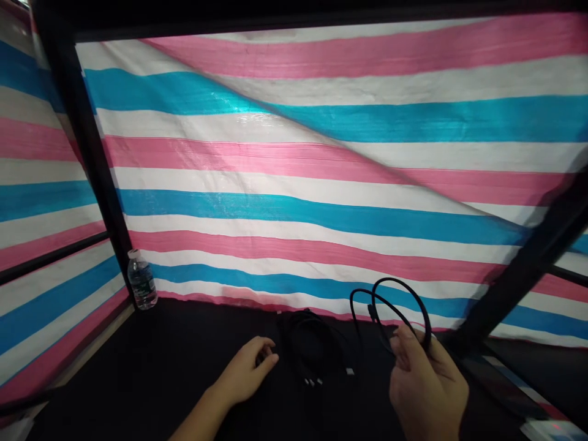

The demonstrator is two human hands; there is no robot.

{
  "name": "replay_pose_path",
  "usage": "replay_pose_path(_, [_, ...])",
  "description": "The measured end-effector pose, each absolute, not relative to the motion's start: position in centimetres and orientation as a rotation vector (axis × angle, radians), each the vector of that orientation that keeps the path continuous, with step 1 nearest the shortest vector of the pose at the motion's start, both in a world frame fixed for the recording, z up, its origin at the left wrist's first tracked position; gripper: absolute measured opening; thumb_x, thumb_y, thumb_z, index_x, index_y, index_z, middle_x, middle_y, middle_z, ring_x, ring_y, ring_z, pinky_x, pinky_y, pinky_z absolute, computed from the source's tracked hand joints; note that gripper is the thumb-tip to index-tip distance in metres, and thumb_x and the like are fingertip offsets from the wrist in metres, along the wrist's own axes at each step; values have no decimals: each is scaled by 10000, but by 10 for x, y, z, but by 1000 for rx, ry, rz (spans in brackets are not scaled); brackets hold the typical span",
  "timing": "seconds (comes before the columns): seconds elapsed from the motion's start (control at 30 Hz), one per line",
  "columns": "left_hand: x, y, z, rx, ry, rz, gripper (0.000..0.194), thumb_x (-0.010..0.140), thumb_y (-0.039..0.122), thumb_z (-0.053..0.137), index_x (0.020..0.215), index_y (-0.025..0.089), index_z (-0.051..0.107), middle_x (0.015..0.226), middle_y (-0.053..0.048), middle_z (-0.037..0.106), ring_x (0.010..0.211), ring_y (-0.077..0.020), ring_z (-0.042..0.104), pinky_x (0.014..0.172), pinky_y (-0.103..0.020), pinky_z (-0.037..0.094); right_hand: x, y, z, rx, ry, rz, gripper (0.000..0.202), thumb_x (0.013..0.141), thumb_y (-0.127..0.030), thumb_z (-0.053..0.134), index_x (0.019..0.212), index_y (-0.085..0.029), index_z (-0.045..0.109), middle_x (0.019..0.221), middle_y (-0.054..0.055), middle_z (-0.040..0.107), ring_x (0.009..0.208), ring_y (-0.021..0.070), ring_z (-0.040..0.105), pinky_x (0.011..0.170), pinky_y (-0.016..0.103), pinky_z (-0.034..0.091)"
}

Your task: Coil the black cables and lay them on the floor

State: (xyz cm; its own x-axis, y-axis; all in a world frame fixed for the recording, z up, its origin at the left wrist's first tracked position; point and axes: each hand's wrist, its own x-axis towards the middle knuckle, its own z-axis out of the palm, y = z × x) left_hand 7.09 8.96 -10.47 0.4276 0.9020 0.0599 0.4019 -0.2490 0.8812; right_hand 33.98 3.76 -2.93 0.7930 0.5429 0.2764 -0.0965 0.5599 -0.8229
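My right hand (427, 380) is closed on a black cable (425, 306), pinching it between thumb and fingers. The cable rises in loose loops above the hand, and one length hangs down on the left. My left hand (250, 367) is loosely curled over the black tabletop, thumb apart from the fingers, with nothing seen in it. Between the hands lies a coil of black cable (310, 334), hard to make out against the dark surface. Several small silver connector tips (312, 382) show at its near side. A pale USB-type plug (350, 371) lies right of them; which cable it belongs to I cannot tell.
A clear plastic bottle (142, 282) with a white cap stands at the table's back left corner. Striped pink, white and blue sheeting (275, 214) hangs behind the black tabletop (151, 367). Dark frame posts rise on the left (98, 165) and right (514, 275).
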Motion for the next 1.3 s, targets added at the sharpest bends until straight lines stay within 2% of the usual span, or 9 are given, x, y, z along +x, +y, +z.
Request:
replay_pose_path(0.1, [77,88,-107,1624,941,843,463,931,520,585,1270,205,598,1125,-92,648,1029,-240,611,927,-394,469,329,30,-9,-792,-556,491,357,600,-358,954,756,-167,696,616,-81,448,586,69,411,588,170,447])
replay_pose_path(0.23, [85,87,-107,1361,669,915,668,852,556,688,1380,213,464,1136,-108,632,1039,-262,650,848,-399,523,314,17,-1,-810,-605,641,355,632,-392,937,752,-172,685,656,-44,528,628,86,473,583,168,458])
replay_pose_path(0.37, [88,84,-95,1192,695,938,627,772,516,781,1249,183,546,886,-34,645,721,-179,660,610,-291,510,302,4,-9,-835,-730,869,335,717,-431,884,758,-187,658,681,-15,545,659,119,503,580,204,477])
replay_pose_path(0.5, [80,80,-75,1270,839,827,507,847,608,637,1065,150,648,514,113,376,375,-52,273,391,-212,233,303,-3,-17,-905,-885,927,297,804,-443,812,909,-208,665,677,-31,501,636,121,504,598,221,491])
replay_pose_path(0.63, [62,81,-56,1378,910,740,457,838,555,639,1060,156,663,504,129,295,403,-51,201,412,-218,133,320,-1,-33,-1117,-1055,724,552,829,-472,774,1293,-259,565,896,1,580,653,132,555,607,250,529])
replay_pose_path(0.77, [43,89,-54,1477,1087,636,352,836,428,594,1050,158,666,567,93,405,437,-68,306,422,-209,217,353,9,-71,-1377,-1161,408,778,890,-521,636,1548,-297,288,1269,127,511,944,279,653,631,365,603])
replay_pose_path(0.93, [36,96,-67,1535,1182,530,318,821,368,551,1038,157,649,614,65,472,448,-84,372,425,-211,280,387,19,-114,-1709,-1578,-567,509,903,-224,521,1409,-167,526,1515,251,365,1365,515,399,975,696,457])
replay_pose_path(1.1, [40,95,-66,1569,1172,497,312,810,346,550,1022,155,676,612,62,441,480,-96,371,437,-215,273,348,23,-113,-1459,-2077,-807,752,766,7,488,1485,-213,472,1596,123,381,1487,410,267,1116,605,378])
replay_pose_path(1.3, [40,90,-52,1739,1075,467,303,853,316,529,1032,162,719,624,48,462,553,-113,408,514,-224,297,311,55,-118,-1160,-2422,-869,405,892,-161,579,1282,-204,680,1352,78,659,1375,333,464,1152,527,352])
